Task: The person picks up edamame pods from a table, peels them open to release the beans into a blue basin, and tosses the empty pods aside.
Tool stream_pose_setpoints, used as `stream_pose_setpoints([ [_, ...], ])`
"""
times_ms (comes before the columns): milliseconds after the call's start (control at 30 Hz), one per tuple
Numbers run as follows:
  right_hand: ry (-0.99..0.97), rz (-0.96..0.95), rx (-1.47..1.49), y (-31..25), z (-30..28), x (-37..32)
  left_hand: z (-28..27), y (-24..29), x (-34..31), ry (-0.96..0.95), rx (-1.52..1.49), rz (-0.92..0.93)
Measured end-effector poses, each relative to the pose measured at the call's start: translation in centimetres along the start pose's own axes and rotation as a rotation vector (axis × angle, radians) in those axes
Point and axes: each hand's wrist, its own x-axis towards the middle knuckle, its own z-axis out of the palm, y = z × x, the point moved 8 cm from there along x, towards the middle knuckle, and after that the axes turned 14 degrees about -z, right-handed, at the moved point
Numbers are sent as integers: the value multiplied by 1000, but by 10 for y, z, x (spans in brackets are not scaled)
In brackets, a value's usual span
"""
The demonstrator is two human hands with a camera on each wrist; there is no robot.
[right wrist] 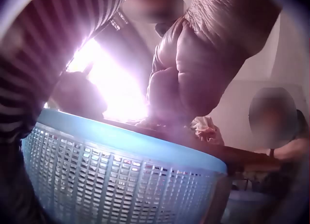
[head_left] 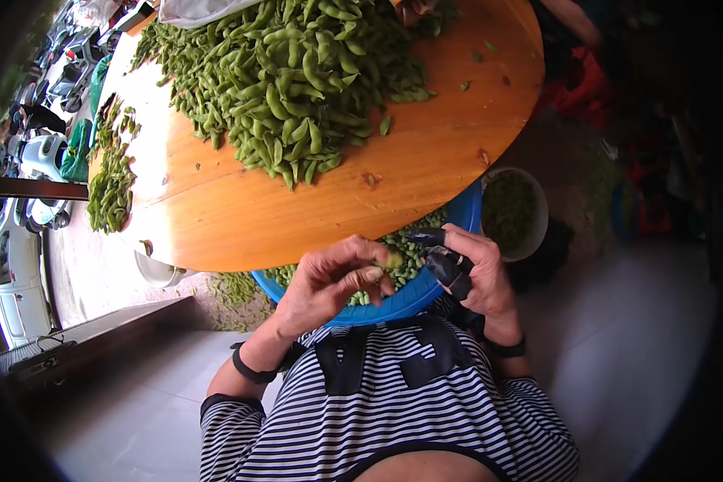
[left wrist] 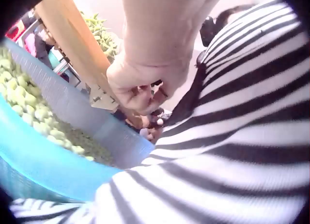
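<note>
In the head view my left hand [head_left: 337,277] pinches a green soybean pod [head_left: 392,262] between thumb and fingertips. Facing it, my right hand [head_left: 478,273] has black covers [head_left: 448,269] on its thumb and index finger, which stand apart with nothing visible between them. Both hands are over a blue basket [head_left: 394,307] of shelled green beans [head_left: 410,245]. In the left wrist view the left hand [left wrist: 145,83] is above the basket's far side, its fingertips partly hidden. The right wrist view has the right hand [right wrist: 198,73] above the slatted basket wall [right wrist: 131,175].
A big heap of pods [head_left: 297,80] covers much of the wooden table [head_left: 297,217], with a smaller pile [head_left: 112,189] at its left edge. A white bucket [head_left: 538,217] of green scraps stands right of the basket. More scraps [head_left: 237,297] lie on the floor at left.
</note>
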Motion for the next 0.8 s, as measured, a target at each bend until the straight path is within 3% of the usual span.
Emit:
stream_pose_setpoints([
  [67, 16, 49, 77, -3, 6, 5, 1, 13, 6, -46, -192, 85],
  [233, 135, 203, 289, 1, 18, 13, -1, 23, 22, 105, -190, 214],
  [300, 239, 244, 564, 7, 24, 11, -2, 29, 22, 178, -42, 321],
  [367, 224, 226, 528, 12, 27, 10, -3, 28, 22, 228, -76, 259],
  [467, 276, 193, 699, 11, 30, 12, -4, 26, 24, 187, -183, 279],
  [567, 251, 332, 647, 16, 32, 11, -5, 27, 23, 207, -170, 310],
  [633, 224, 247, 712, 20, 34, 9, -7, 25, 24, 203, -216, 263],
  [800, 202, 237, 818, 15, 34, 14, -8, 26, 23, 209, -216, 274],
])
